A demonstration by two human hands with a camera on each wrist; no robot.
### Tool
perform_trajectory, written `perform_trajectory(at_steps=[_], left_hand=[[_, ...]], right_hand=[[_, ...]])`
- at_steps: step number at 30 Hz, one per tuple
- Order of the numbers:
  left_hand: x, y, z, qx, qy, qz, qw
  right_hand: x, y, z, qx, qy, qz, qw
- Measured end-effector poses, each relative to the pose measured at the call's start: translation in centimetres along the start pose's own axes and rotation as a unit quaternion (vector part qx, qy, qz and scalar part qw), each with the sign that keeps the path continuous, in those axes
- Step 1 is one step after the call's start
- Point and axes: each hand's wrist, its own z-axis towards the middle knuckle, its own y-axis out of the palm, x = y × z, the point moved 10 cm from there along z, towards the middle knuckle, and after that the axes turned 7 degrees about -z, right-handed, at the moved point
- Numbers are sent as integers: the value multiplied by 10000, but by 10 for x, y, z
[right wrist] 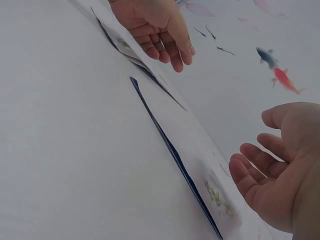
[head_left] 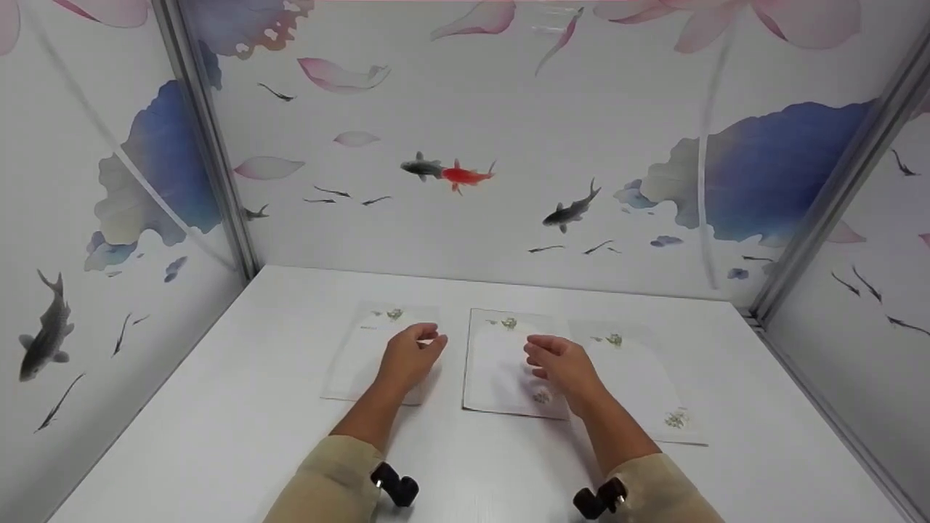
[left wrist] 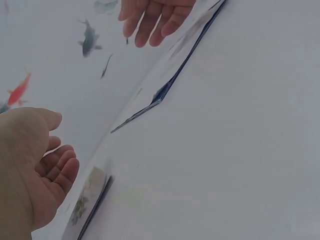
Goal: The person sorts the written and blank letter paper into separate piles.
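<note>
Three thin white sheets with small green-and-brown floral prints lie side by side: the left sheet (head_left: pixel 349 370), the middle sheet (head_left: pixel 487 374) and the right sheet (head_left: pixel 636 385). My left hand (head_left: pixel 410 356) hovers over the left sheet's right side, fingers loosely bent and holding nothing. Over the right part of the middle sheet hangs my right hand (head_left: pixel 570 367), also bare, partly hiding that sheet and the right one. Both wrist views show the palms facing inward, the left hand (left wrist: pixel 40 175) and the right hand (right wrist: pixel 280 165) with relaxed fingers. Dark blue shows along some sheet edges.
A white table (head_left: pixel 450 457) carries the sheets. White panels with painted fish, petals and blue leaves enclose it, such as the back panel (head_left: pixel 465 240). Metal posts (head_left: pixel 211 145) stand at the corners. Black clip-like devices (head_left: pixel 396 485) sit on both beige sleeves (head_left: pixel 330 479).
</note>
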Motion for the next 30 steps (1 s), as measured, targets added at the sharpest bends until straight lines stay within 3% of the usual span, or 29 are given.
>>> perform_trajectory(at_steps=[6, 13, 19, 25, 30], left_hand=[[8, 28, 2, -176, 30, -78, 9998], [20, 52, 0, -452, 72, -202, 9987], [26, 59, -2, -541, 183, -164, 9982], [21, 60, -2, -672, 265, -92, 9973], [18, 67, -7, -1032, 225, 222, 9942]], right_hand=[[13, -26, -3, 17, -25, -223, 9997], [24, -53, -7, 174, -75, -397, 9990], [27, -60, -9, 174, -122, -420, 9989], [24, -58, -11, 97, -316, -494, 9982], [24, -55, -10, 80, -536, -1118, 9922]])
